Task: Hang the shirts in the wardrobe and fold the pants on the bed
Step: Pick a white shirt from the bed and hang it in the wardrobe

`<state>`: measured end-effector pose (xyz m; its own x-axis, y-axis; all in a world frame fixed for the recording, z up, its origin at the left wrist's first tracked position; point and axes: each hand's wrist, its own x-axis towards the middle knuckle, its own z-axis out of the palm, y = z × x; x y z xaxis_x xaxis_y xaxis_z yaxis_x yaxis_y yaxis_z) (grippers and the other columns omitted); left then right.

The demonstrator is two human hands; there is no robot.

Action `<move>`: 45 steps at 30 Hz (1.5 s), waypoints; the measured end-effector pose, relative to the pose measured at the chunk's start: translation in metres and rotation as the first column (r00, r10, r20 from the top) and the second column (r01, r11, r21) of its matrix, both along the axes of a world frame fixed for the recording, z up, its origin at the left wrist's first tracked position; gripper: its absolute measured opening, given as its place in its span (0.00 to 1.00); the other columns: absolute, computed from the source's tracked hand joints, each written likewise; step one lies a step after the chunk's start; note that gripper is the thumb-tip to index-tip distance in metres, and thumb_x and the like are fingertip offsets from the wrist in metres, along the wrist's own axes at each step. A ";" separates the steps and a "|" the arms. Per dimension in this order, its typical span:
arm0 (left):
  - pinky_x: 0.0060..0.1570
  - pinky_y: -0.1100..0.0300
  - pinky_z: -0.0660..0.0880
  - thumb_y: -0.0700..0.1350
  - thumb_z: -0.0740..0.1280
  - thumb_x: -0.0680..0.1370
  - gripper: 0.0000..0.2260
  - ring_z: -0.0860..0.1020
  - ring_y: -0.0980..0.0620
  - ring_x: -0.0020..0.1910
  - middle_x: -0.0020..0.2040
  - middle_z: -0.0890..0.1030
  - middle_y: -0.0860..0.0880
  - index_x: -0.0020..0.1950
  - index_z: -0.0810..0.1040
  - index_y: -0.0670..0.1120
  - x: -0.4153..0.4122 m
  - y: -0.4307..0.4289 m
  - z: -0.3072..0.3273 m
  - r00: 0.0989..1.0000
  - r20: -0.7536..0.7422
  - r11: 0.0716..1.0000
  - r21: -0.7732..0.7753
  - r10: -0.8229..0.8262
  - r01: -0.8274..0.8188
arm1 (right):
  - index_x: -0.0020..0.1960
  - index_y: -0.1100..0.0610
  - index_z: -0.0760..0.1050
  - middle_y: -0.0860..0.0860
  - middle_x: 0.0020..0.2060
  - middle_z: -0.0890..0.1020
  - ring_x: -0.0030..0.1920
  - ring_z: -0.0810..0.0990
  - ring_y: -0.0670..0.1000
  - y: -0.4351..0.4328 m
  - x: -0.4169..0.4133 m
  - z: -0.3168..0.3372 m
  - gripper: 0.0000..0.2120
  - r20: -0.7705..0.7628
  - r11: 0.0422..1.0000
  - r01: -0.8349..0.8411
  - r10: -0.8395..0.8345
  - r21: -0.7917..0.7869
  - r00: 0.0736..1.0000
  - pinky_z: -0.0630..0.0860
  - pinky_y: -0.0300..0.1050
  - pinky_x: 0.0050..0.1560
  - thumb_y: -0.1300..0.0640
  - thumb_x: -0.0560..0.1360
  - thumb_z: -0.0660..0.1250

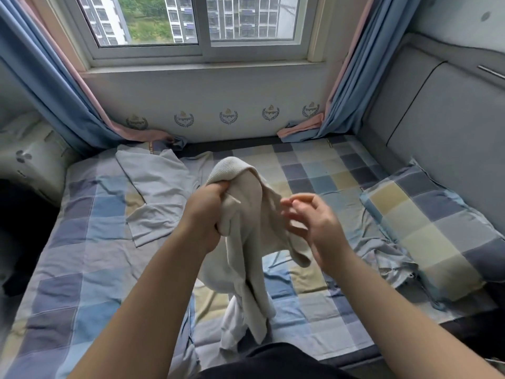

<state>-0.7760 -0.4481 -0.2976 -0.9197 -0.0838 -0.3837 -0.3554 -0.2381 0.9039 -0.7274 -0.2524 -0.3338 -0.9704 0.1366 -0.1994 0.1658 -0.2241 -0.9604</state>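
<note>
A beige garment (251, 242) hangs in the air above the checked bed (82, 242). My left hand (207, 214) grips a bunch of its cloth near the ribbed top edge. My right hand (314, 225) is beside it on the right, fingers spread and relaxed, touching the cloth's right side. The garment's lower end trails down to the bed near a white piece of cloth (232, 329). A light grey garment (155, 192) lies spread flat on the bed at the back left.
A checked pillow (437, 228) lies at the right by a grey padded headboard (451, 127). Crumpled grey-blue cloth (388, 258) sits beside the pillow. Blue and pink curtains (68, 105) hang at both sides of the window (202, 26).
</note>
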 end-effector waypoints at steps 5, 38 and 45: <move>0.54 0.59 0.78 0.45 0.55 0.86 0.16 0.84 0.52 0.49 0.45 0.86 0.41 0.55 0.80 0.38 0.003 -0.003 0.006 0.997 0.052 0.978 0.203 -0.058 0.046 | 0.70 0.48 0.69 0.43 0.67 0.75 0.65 0.73 0.44 -0.023 0.016 -0.051 0.27 0.093 0.845 -0.346 0.338 0.409 0.936 0.73 0.41 0.61 0.50 0.74 0.74; 0.41 0.54 0.82 0.40 0.56 0.82 0.14 0.83 0.47 0.36 0.40 0.81 0.42 0.46 0.80 0.37 -0.007 -0.014 0.016 0.999 -0.037 0.861 0.509 0.028 -0.005 | 0.50 0.57 0.81 0.55 0.46 0.84 0.50 0.81 0.59 -0.011 0.002 -0.120 0.14 0.367 0.606 -0.394 0.177 0.691 0.913 0.72 0.49 0.45 0.48 0.81 0.64; 0.56 0.50 0.79 0.53 0.61 0.84 0.14 0.82 0.47 0.56 0.60 0.83 0.46 0.60 0.80 0.47 -0.006 -0.008 -0.020 0.995 -0.047 0.979 0.183 -0.087 0.094 | 0.46 0.59 0.79 0.53 0.33 0.82 0.33 0.81 0.52 -0.010 -0.050 -0.053 0.12 0.360 0.973 -0.035 -0.051 0.229 0.932 0.77 0.44 0.35 0.53 0.82 0.63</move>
